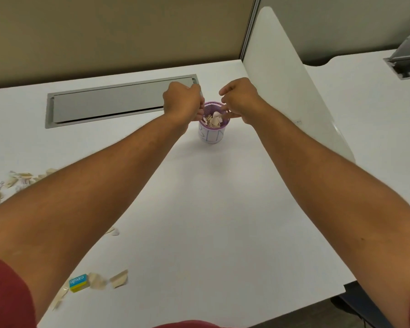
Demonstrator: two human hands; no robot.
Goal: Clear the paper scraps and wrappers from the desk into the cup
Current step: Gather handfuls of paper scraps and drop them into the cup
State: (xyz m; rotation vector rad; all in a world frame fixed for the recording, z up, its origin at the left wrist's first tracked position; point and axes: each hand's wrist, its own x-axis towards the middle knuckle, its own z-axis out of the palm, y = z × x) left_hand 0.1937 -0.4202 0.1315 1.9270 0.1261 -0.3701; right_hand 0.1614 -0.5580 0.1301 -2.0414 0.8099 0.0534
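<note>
A purple mesh cup [212, 134] with a white label stands upright at the far middle of the white desk [211, 209], filled with beige paper scraps [213, 120]. My left hand [182, 100] hovers at the cup's left rim, fingers curled downward. My right hand [240, 100] is at the right rim, fingers bent over the opening. What either hand holds is hidden. Loose scraps [9, 183] lie at the left edge, more scraps [118, 278] lie near the front left, and a small scrap [114, 231] rests beside my left forearm.
A blue and yellow eraser [79, 282] lies among the front-left scraps. A grey cable hatch [109, 102] is set into the desk behind the cup. A white divider panel [284, 86] stands along the right side, with a neighbouring desk beyond it.
</note>
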